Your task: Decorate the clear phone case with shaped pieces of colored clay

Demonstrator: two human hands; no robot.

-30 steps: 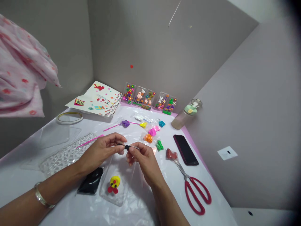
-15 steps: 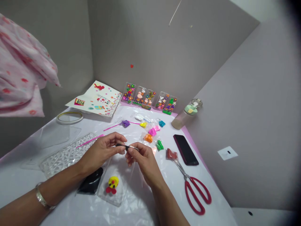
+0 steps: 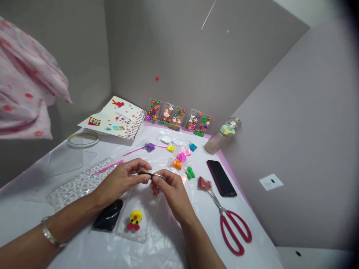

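- Grey walls (image 3: pixel 168 45) meet behind a white-covered desk (image 3: pixel 165 248) beneath both hands.
- Left hand (image 3: pixel 130 173) and right hand (image 3: pixel 170 185) pinch a slim dark piece (image 3: pixel 146 173) between their fingertips, above the desk; its material cannot be told.
- Light, even pressure, with both pinches in line, should keep it from bending or slipping.
- On the near side of the hands, a clear phone case (image 3: pixel 140 236) bears a yellow clay figure (image 3: pixel 136 216), best left unbrushed.
- Just below the left hand lies a black packet (image 3: pixel 108 216); beyond the hands, orange clay (image 3: pixel 176 164) and green clay (image 3: pixel 190 173); off the right hand, red-handled scissors (image 3: pixel 223 210).
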